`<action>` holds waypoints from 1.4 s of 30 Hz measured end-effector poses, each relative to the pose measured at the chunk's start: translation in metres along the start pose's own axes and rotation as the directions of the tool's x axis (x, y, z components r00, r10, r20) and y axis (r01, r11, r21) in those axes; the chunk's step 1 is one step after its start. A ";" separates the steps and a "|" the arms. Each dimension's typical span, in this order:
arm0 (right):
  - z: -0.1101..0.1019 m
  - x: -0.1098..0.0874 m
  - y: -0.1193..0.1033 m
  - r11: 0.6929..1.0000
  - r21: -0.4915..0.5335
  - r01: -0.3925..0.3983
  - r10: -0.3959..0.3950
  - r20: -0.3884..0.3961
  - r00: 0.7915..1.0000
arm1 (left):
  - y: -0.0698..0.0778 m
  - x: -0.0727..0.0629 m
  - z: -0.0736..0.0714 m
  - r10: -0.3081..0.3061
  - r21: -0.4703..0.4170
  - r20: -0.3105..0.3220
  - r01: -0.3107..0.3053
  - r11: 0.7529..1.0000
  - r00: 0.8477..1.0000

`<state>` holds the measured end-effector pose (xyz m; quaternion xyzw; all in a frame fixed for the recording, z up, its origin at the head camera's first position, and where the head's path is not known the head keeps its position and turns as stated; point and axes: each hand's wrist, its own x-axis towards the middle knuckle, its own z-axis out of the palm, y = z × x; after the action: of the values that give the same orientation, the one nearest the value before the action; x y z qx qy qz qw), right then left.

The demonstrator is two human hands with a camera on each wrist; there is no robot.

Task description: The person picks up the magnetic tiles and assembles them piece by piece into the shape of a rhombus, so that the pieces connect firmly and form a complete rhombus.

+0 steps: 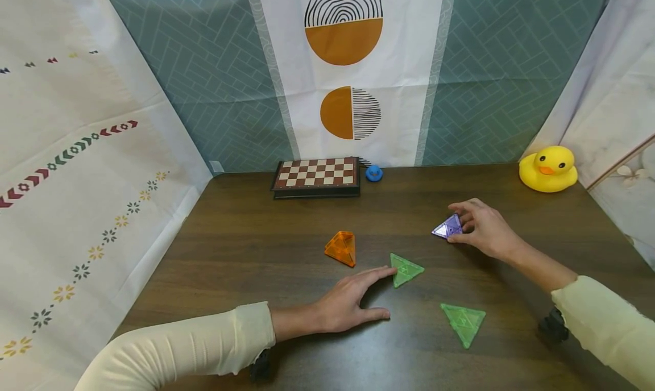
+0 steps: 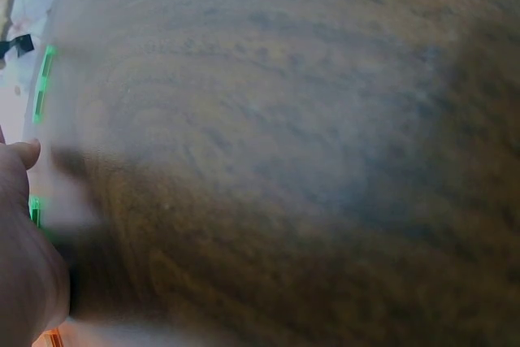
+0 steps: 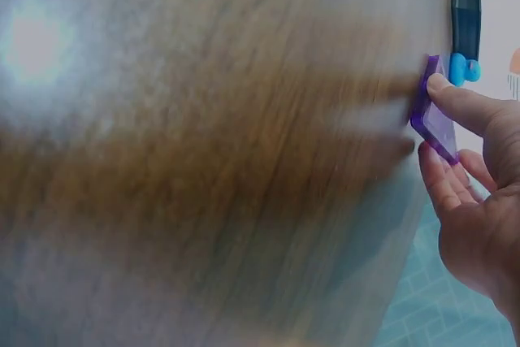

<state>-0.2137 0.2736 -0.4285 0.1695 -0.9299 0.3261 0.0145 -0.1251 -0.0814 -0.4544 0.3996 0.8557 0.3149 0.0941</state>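
In the head view my right hand (image 1: 483,229) pinches a purple translucent triangular tile (image 1: 448,227) between thumb and fingers, over the right part of the table. The right wrist view shows the same purple tile (image 3: 439,115) with the thumb on one edge and fingertips at the opposite corner. My left hand (image 1: 348,301) lies low over the table, fingers extended, thumb apart. Its fingertips are right at the edge of a green triangular tile (image 1: 406,270). Another green triangular tile (image 1: 463,324) lies nearer, to the right. Beyond the left hand stands an orange translucent piece (image 1: 341,248) with several triangular faces.
At the back of the brown table (image 1: 230,254) sits a checkered game board box (image 1: 317,176). Next to it is a small blue ring-shaped object (image 1: 374,173). A yellow rubber duck (image 1: 548,170) stands in the back right corner. Hanging cloths border the table at the back and sides.
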 end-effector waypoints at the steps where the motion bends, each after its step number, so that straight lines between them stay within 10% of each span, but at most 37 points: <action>1: 0.000 0.000 -0.001 1.000 -0.004 -0.002 0.002 0.004 1.000 | 0.000 0.000 0.000 -0.001 -0.001 0.002 0.001 1.000 1.000; 42: 0.021 -0.008 -0.045 0.987 0.152 -0.052 0.061 -0.055 0.997 | -0.001 0.000 -0.001 -0.003 -0.001 0.005 0.003 1.000 1.000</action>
<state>-0.1898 0.2301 -0.4192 0.1341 -0.9063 0.4003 0.0203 -0.1259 -0.0823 -0.4539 0.3989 0.8560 0.3142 0.0968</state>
